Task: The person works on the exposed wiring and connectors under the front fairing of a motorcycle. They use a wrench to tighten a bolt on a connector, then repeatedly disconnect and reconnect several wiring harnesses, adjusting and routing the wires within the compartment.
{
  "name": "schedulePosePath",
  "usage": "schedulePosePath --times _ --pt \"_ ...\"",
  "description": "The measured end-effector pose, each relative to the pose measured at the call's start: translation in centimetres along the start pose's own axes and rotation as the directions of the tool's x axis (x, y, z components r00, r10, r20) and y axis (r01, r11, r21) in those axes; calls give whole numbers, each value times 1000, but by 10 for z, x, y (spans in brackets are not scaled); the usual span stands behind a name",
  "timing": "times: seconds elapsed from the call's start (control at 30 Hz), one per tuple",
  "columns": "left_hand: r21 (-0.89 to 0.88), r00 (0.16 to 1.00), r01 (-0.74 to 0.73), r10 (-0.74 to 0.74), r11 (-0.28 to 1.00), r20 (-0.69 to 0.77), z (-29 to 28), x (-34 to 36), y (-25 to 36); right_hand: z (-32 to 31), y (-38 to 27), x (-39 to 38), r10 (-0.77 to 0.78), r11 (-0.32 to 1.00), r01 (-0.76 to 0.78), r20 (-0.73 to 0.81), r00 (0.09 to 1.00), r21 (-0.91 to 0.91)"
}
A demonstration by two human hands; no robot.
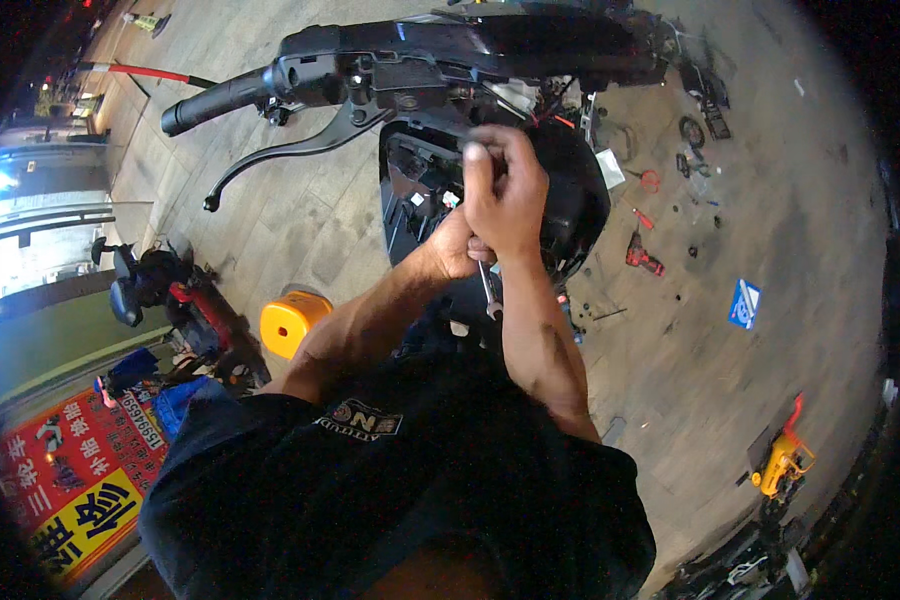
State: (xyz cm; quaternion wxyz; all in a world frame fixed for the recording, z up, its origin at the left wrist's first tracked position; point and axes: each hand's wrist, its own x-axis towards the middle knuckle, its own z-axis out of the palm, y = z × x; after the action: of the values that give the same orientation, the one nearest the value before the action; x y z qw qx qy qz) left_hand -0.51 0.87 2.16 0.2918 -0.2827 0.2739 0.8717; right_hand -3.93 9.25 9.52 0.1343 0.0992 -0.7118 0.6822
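Both of my hands are close together over the opened black front of a scooter [395,225]. My left hand [454,248] is closed, with its fingertips around the shaft of a silver wrench [490,292]. The wrench's end points back toward my body. Just above and overlapping it, my right hand [508,190] is curled shut, with the thumb bent over. What its fingers hold, if anything, is hidden. White connectors [450,200] show inside the opening beside my left hand. Farther out, the handlebar grip [220,100] and black brake lever [295,150] reach to the left.
A yellow stool [295,322] stands left of my left forearm. On the floor to the right lie a red power drill [644,256], a blue packet [744,304], a yellow tool [782,465] and scattered small parts. Another scooter [195,305] stands at the left, near a red sign [80,440].
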Motion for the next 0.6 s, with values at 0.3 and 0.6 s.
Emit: schedulePosePath --times 0.3,0.6 --pt "-299 952 149 -54 943 302 -19 5 -11 -21 10 -8 125 939 -42 224 966 -343" --pt "-90 998 -22 17 996 -64 -8 -24 -26 -89 25 -54 342 883 -235 214 915 -407"
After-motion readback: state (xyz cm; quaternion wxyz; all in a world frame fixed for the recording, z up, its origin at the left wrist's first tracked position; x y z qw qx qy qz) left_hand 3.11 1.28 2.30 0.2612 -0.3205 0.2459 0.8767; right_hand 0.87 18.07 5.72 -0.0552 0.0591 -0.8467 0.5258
